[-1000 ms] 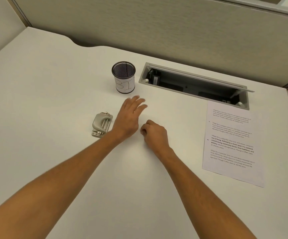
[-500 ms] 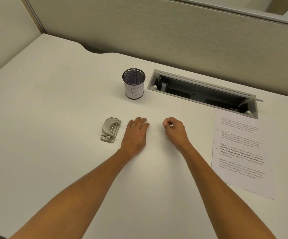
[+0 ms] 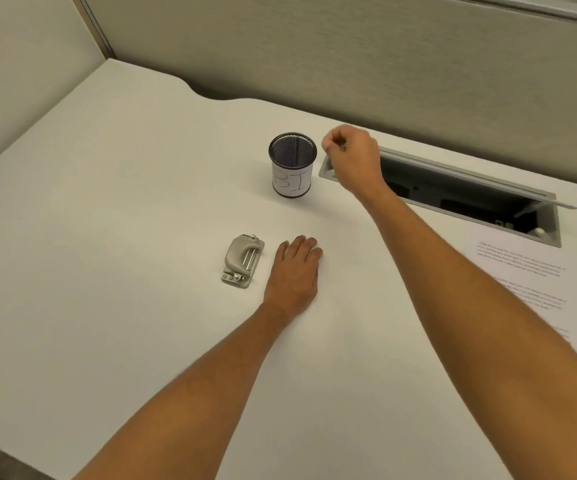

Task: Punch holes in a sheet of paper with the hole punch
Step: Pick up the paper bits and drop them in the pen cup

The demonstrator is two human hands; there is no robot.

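A grey metal hole punch [image 3: 242,260] lies on the white desk [image 3: 107,237], near the middle. My left hand [image 3: 294,275] rests palm down on the desk just right of the punch, without touching it and holding nothing. My right hand [image 3: 353,161] is raised beside the rim of a black mesh cup [image 3: 292,168], its fingertips pinched together; nothing shows between them. A printed sheet of paper [image 3: 536,271] lies flat at the right edge of the desk, partly hidden behind my right forearm.
The mesh cup has a white label marked "BI" and looks empty. An open cable trough [image 3: 470,192] is sunk into the desk behind my right hand. Beige partition walls [image 3: 349,57] close off the back and left.
My right hand has lifted off the desk and moved away from me, up to the cup's rim, still pinched. My left hand stays flat beside the punch. The camera has turned left.
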